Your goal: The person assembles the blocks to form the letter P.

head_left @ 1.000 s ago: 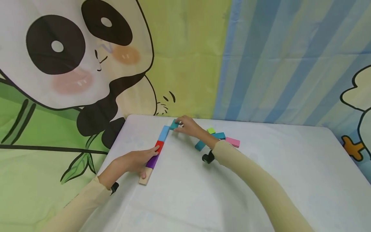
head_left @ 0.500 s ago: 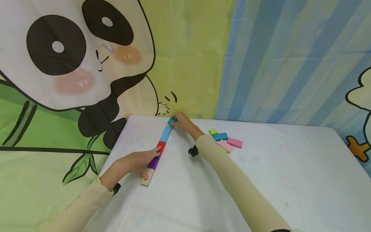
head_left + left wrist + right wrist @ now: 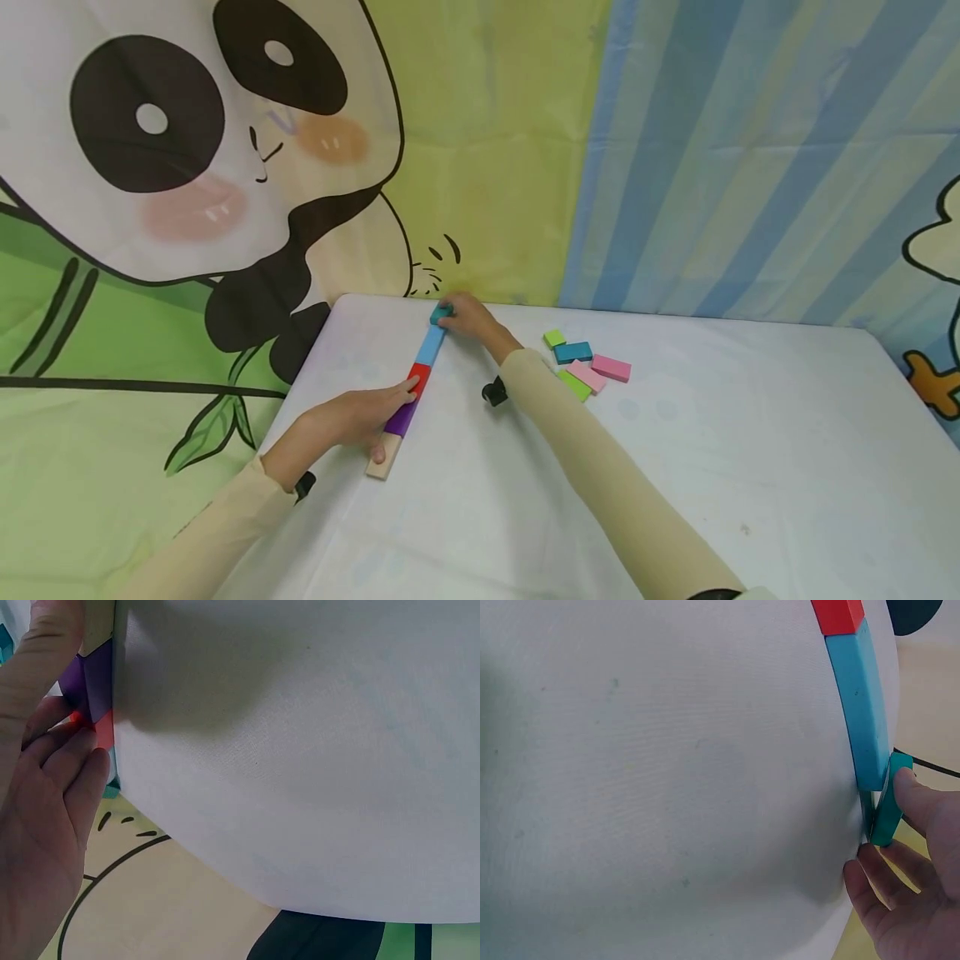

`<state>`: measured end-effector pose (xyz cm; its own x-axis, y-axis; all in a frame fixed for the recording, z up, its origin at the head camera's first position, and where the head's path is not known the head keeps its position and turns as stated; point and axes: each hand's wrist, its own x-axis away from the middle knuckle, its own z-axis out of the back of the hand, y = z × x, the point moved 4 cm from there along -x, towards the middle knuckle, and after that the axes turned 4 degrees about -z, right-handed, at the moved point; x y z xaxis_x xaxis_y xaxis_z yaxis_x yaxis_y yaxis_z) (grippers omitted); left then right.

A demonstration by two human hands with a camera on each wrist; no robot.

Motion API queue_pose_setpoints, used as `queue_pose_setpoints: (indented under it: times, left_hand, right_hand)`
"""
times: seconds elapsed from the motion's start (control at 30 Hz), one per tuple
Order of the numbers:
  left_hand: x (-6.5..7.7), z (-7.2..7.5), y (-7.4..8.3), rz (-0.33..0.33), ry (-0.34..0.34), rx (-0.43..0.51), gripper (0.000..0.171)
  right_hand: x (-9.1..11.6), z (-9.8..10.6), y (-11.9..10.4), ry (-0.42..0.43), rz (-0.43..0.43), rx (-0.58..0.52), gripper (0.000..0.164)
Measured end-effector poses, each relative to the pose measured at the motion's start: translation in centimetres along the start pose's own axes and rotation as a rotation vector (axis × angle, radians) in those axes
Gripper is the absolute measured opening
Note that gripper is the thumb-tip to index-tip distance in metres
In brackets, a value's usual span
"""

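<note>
A straight row of blocks runs across the table: plain wood (image 3: 383,460), purple (image 3: 401,418), red (image 3: 420,379) and light blue (image 3: 431,345). At its far end my right hand (image 3: 471,318) pinches a teal block (image 3: 440,313) between thumb and fingers. In the right wrist view that teal block (image 3: 889,801) stands tilted by the end of the light blue block (image 3: 859,705); a dark teal sliver shows beside it, and I cannot tell what it belongs to. My left hand (image 3: 356,417) rests along the row, fingers extended at the red and purple blocks, thumb on the wooden one.
Right of the row lies a loose group: a small lime block (image 3: 553,338), a blue block (image 3: 572,352), two pink blocks (image 3: 611,367) and a green block (image 3: 574,385). The white table (image 3: 675,450) meets a printed cloth backdrop (image 3: 495,150) at its far edge.
My right hand has brought the teal block left to the row's far end and lowered it there. Its sleeve has moved left, uncovering more of the loose blocks. The left hand stays put.
</note>
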<state>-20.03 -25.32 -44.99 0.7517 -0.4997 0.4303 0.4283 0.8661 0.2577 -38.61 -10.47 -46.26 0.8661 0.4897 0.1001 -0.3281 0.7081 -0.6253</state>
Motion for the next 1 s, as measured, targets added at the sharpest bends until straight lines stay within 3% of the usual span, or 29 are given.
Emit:
queue_pose_setpoints:
  times: [0.77, 1.0]
  left_hand:
    - [0.17, 0.27, 0.15, -0.018, 0.005, -0.004, 0.110]
    - [0.14, 0.11, 0.21, 0.014, -0.012, 0.003, 0.109]
  right_hand:
    - [0.02, -0.46, 0.00, 0.002, -0.041, 0.114, 0.037]
    - [0.18, -0.66, 0.19, 0.010, -0.002, 0.208, 0.038]
